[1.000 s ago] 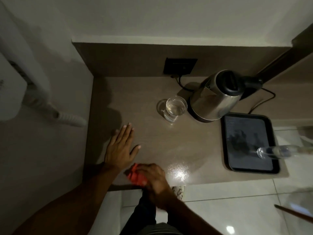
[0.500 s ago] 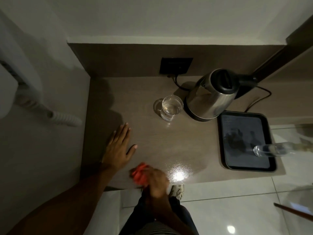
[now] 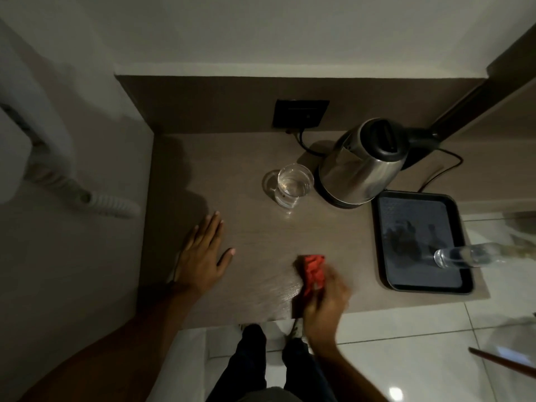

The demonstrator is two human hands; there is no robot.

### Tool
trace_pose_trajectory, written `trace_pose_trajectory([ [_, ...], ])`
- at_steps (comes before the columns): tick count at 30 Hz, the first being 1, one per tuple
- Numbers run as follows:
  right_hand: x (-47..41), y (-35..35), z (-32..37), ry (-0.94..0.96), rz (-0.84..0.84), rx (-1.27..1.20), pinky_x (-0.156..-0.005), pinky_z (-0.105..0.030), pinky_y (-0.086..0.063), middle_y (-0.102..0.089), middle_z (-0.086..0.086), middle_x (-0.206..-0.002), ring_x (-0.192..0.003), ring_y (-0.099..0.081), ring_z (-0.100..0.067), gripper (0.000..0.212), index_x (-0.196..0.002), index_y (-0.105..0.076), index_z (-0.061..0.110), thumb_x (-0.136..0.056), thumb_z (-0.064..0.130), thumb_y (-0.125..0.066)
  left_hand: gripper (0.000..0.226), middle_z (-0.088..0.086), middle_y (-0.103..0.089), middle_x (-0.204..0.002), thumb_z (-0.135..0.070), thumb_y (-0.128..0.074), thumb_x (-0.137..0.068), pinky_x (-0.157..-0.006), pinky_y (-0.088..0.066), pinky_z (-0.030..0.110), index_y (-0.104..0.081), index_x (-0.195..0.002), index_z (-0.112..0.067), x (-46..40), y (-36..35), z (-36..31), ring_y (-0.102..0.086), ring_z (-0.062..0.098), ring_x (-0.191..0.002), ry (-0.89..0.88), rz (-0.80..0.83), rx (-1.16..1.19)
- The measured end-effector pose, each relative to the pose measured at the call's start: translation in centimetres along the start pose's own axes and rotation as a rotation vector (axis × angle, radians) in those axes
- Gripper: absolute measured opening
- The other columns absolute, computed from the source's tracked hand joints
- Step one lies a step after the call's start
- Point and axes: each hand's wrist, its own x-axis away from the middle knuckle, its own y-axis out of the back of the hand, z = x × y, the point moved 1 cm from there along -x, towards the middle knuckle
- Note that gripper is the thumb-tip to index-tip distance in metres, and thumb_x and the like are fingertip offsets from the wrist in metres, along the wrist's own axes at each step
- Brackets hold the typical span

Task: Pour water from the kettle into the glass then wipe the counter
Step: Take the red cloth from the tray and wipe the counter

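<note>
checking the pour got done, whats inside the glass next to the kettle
The glass holds clear water, roughly partway up; the exact level is hard to read from above. Nothing else shows inside it.

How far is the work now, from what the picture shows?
Pouring looks done: the clear drinking glass holds water and the steel electric kettle stands on its base. Wiping is in hand: the right hand presses a red cloth on the brown wooden counter; the left hand rests flat. The far counter may remain.
</note>
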Motion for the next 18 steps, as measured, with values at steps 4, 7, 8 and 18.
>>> trace_pose_trajectory([
  [4, 6.6, -4.1, 7.7, 0.185, 0.285, -0.28, -0.097, -0.023, -0.05, -0.066, 0.022, -0.11, -0.113, -0.065, -0.002, 0.03, -0.094, -0.073, 0.008, -0.095, 0.009, -0.043, 0.074, 0.011, -0.027, -0.16, -0.058, -0.022, -0.098, -0.116, -0.025, 0.047, -0.039, -0.148, -0.005, 0.0, -0.2, 0.1, -0.021, 0.025, -0.148, -0.011, 0.0, 0.049],
  [7, 7.8, -4.7, 8.9, 0.194, 0.413, -0.259, -0.104, -0.03, -0.045, -0.056, 0.033, -0.134, -0.127, -0.056, 0.0, 0.041, -0.126, -0.064, 0.042, -0.099, 0.021, -0.041, 0.075, 0.009, -0.025, -0.161, -0.06, -0.022, -0.098, -0.116, -0.026, 0.047, -0.037, -0.149, -0.006, 0.0, -0.2, 0.2, -0.02, 0.024, -0.149, -0.006, 0.005, 0.072],
  [8, 6.7, -3.9, 8.8, 0.2, 0.375, -0.247, -0.108, -0.022, -0.04, -0.052, 0.038, -0.137, -0.129, -0.051, 0.006, 0.046, -0.129, -0.056, 0.051, -0.099, 0.019, -0.041, 0.075, 0.009, -0.025, -0.16, -0.06, -0.022, -0.098, -0.115, -0.027, 0.047, -0.037, -0.149, -0.006, 0.0, -0.2, 0.3, -0.021, 0.024, -0.148, -0.009, 0.006, 0.076],
  [18, -2.5, -1.0, 0.2, -0.184, 0.069, 0.022, -0.098, -0.037, -0.051, -0.071, -0.029, -0.101, -0.096, -0.065, -0.048, 0.023, -0.099, -0.067, -0.006, -0.082, 0.0, -0.053, 0.071, 0.01, -0.029, -0.158, -0.055, -0.027, -0.098, -0.116, -0.023, 0.043, -0.038, -0.148, -0.004, 0.1, 0.4, 0.0, -0.026, 0.025, -0.146, -0.02, -0.038, 0.06],
])
